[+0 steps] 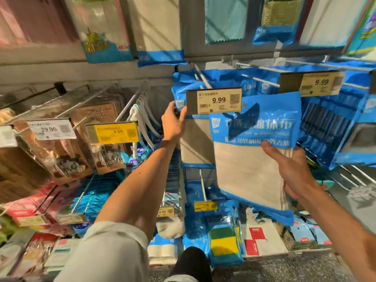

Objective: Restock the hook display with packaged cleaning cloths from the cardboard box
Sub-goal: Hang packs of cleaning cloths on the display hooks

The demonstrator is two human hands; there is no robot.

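Note:
My right hand [293,171] holds a blue-and-beige packaged cleaning cloth [252,159] up in front of the display, thumb on its front, just below the 9.99 price tag [214,100]. That tag sits at the tip of a white hook [201,77]. On the hook hang more of the same packs [195,143]. My left hand [174,121] grips the left edge of those hanging packs beside the tag. The cardboard box is not in view.
A second hook with a 9.99 tag [320,83] and dark blue packs [329,129] is to the right. Left hooks carry brown packs tagged 29.90 [51,129] and 6.99 [116,132]. Sponges [223,241] and other packs fill the lower rows. My knee [191,263] is below.

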